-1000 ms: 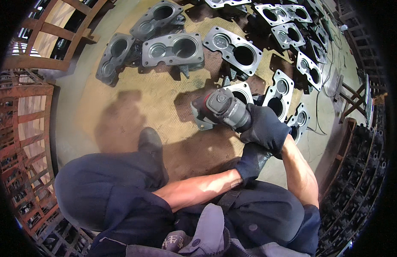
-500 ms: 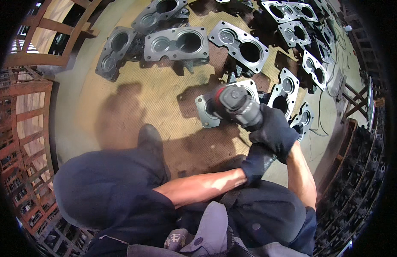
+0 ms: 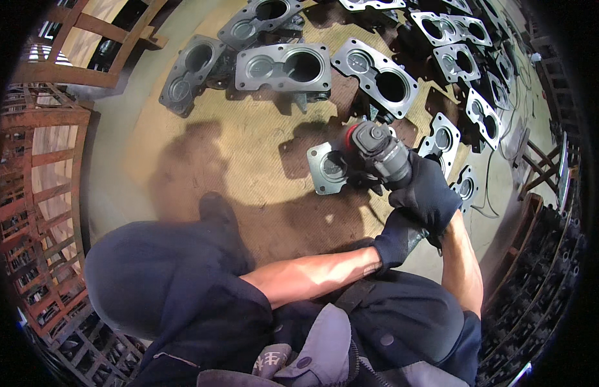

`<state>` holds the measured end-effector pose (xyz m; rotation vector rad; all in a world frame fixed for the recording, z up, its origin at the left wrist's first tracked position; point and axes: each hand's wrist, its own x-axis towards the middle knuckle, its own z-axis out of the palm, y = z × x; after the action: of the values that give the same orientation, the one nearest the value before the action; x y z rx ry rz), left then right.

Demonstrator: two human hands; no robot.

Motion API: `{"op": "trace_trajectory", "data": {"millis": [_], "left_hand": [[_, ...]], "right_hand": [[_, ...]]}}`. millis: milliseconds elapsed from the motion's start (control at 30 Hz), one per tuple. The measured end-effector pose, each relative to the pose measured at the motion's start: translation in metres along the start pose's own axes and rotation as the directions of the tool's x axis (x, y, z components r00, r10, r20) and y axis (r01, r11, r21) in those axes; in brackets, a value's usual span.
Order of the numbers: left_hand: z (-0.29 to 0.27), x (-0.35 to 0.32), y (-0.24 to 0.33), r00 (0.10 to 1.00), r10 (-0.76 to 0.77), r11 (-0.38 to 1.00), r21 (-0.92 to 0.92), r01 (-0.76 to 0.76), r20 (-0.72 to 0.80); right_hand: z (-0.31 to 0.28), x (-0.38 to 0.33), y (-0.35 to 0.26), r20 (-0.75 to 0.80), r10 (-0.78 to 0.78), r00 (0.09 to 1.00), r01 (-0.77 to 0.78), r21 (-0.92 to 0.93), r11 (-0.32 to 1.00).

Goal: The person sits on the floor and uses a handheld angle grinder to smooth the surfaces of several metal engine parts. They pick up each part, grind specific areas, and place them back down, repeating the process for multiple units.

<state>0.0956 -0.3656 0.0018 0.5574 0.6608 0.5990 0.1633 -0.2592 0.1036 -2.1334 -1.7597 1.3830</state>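
Observation:
An angle grinder (image 3: 385, 153), grey and black with a red ring near its head, is held low over a machined metal casting (image 3: 322, 175). My right hand (image 3: 434, 195), in a dark glove, wraps round its body. Just below, my left hand (image 3: 400, 237), gloved too, is closed round the rear part of the tool. The grinder covers the casting's middle and right part; its left end, with a round recess and bolt holes, shows. From this view I cannot tell whether the disc touches the metal.
Similar castings stand around: a wide one (image 3: 283, 69) ahead, a slanted one (image 3: 377, 77) beside it, several more at the far right. They rest on a tan ribbed mat (image 3: 254, 142). Rust-coloured crates (image 3: 38, 213) line the left. Stacked dark parts (image 3: 538, 271) fill the right. A cable (image 3: 490, 187) trails there.
The whole view has shifted slightly, so things sit further right. The grinder has moved a little right across the casting, uncovering more of its left end. Both hands keep their grip.

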Motion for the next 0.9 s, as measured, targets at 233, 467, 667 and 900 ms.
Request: {"op": "trace_trajectory", "data": {"millis": [233,467,667,900], "left_hand": [[-0.022,-0.015,-0.030,0.991,-0.134,0.783,-0.613,0.108,0.005],[-0.035,-0.055,-0.106,0.964,-0.250,0.840,-0.473,0.265,0.096],[-0.022,-0.070,-0.089,0.953,-0.242,0.947,-0.170,0.273,0.182],[-0.028,-0.023,-0.052,0.947,-0.259,0.280,-0.924,0.260,0.188]], "right_hand": [[0.026,0.005,-0.022,0.073,-0.088,0.993,0.099,-0.153,0.983],[0.037,-0.031,-0.026,0.160,-0.085,0.984,0.105,-0.126,0.986],[0.042,-0.053,-0.016,0.129,0.011,0.992,0.021,-0.246,0.969],[0.037,-0.017,-0.035,0.080,0.026,0.996,-0.011,-0.174,0.985]]}}
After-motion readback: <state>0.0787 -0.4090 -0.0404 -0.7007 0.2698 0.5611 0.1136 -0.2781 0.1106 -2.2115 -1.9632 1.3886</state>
